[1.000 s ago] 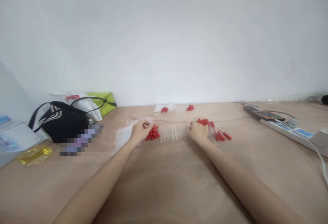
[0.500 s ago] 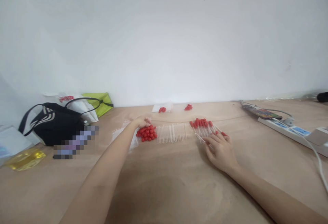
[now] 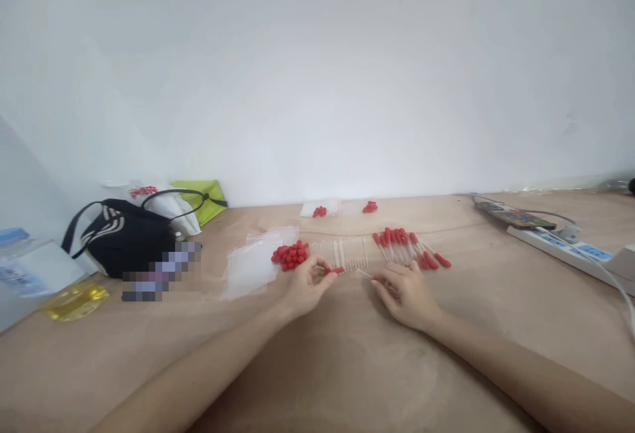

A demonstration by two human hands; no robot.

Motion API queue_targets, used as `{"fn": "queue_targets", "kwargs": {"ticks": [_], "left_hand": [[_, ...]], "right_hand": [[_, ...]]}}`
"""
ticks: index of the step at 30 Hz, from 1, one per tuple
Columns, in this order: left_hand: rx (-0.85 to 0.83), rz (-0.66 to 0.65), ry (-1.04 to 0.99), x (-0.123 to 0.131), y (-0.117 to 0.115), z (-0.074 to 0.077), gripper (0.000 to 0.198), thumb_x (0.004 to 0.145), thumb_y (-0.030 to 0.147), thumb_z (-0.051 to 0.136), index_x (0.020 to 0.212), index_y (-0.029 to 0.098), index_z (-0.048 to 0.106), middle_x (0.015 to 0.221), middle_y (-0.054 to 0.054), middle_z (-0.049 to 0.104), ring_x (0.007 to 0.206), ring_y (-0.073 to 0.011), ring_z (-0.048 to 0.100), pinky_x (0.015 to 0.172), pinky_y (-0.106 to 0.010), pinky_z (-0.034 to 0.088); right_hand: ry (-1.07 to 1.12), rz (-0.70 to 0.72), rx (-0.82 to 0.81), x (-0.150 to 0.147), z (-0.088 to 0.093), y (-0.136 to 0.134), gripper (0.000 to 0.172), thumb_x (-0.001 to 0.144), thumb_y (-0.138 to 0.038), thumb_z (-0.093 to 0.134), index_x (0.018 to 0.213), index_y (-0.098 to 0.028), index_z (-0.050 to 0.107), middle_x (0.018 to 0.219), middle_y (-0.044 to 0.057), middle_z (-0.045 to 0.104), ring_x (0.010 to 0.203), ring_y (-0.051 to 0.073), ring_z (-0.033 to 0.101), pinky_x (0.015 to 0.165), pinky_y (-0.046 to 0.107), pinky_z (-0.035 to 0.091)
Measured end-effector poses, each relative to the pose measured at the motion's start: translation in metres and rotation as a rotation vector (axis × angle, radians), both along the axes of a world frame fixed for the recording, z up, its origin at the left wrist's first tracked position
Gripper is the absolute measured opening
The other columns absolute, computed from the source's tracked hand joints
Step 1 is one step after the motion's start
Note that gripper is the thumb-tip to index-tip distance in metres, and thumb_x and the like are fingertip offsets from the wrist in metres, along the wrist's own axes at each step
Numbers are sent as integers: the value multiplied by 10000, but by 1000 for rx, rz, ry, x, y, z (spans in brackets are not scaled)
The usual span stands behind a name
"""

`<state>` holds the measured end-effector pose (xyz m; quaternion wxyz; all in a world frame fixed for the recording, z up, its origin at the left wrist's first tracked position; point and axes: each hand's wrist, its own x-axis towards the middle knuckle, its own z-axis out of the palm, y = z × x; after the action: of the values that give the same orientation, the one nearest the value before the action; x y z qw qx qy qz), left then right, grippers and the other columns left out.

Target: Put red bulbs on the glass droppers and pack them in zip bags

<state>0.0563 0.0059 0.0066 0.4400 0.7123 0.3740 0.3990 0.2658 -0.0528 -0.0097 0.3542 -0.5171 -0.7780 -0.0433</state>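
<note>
Between the fingertips of my left hand (image 3: pixel 313 282) is a small red tip (image 3: pixel 338 270), pointing right. My right hand (image 3: pixel 405 293) pinches a thin white stick (image 3: pixel 364 274), whose end points left toward that tip; the two are apart. A pile of red tips (image 3: pixel 292 256) lies just beyond my left hand. Behind and between the hands is a row of bare clear sticks (image 3: pixel 342 252). Past my right hand lie several sticks with red tips (image 3: pixel 397 238) fitted on their far ends, and a few loose-angled ones (image 3: pixel 430 261) beside its fingers.
Clear plastic bags (image 3: pixel 253 264) lie left of the pile. Two small red clusters (image 3: pixel 320 211) (image 3: pixel 370 207) sit near the wall. At left are a black bag (image 3: pixel 131 238), a green bag (image 3: pixel 211 200) and a yellow item (image 3: pixel 74 302). A phone (image 3: pixel 513 215) and power strip (image 3: pixel 560 246) lie at right.
My left hand has come back from the red pile toward the middle, now with a red tip. My right hand has moved left and nearer me, away from the tipped sticks, holding a stick.
</note>
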Motion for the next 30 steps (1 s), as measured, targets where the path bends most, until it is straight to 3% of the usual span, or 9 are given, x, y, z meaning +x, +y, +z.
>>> {"fn": "queue_targets", "kwargs": {"ticks": [2,5,9,19,25,30], "left_hand": [[-66,13,-31,6,-9,-13,158,688,201,598,705,162,446,630,33,538,618,-111,568,593,-212,429],[-105,11,-52,9,-10,-20,157,682,173,603,726,160,453,658,33,539,640,-111,574,633,-227,445],[-96,-25,-69,8,-10,-18,194,678,147,609,839,156,501,822,-12,580,772,-133,588,724,-264,460],[-62,-91,-2,7,-11,-16,248,718,223,601,957,156,600,947,-68,649,887,-194,594,791,-319,465],[-7,-109,123,8,-12,-14,198,753,265,553,872,143,654,847,-46,670,754,-176,595,685,-271,465],[146,-118,207,6,-14,-12,174,780,245,511,809,144,650,762,-28,647,688,-145,562,627,-227,433]], "right_hand": [[23,23,-21,-7,2,1,185,814,-223,401,732,-183,563,632,-8,571,574,108,474,666,283,232],[43,16,-29,-11,1,1,177,816,-217,403,734,-187,556,637,-12,572,561,104,471,661,280,231],[19,48,-26,-10,-2,-1,181,820,-215,399,744,-190,561,655,-5,582,575,108,484,652,279,229],[-24,81,16,-12,-3,-2,171,815,-168,401,798,-182,570,669,-6,587,582,102,475,693,294,231],[-19,147,-6,-11,-4,-1,165,829,-171,405,836,-186,569,709,3,599,611,113,467,684,288,239],[-16,218,-47,-7,-6,2,169,841,-187,412,862,-203,578,729,-8,608,616,103,480,671,285,233]]}}
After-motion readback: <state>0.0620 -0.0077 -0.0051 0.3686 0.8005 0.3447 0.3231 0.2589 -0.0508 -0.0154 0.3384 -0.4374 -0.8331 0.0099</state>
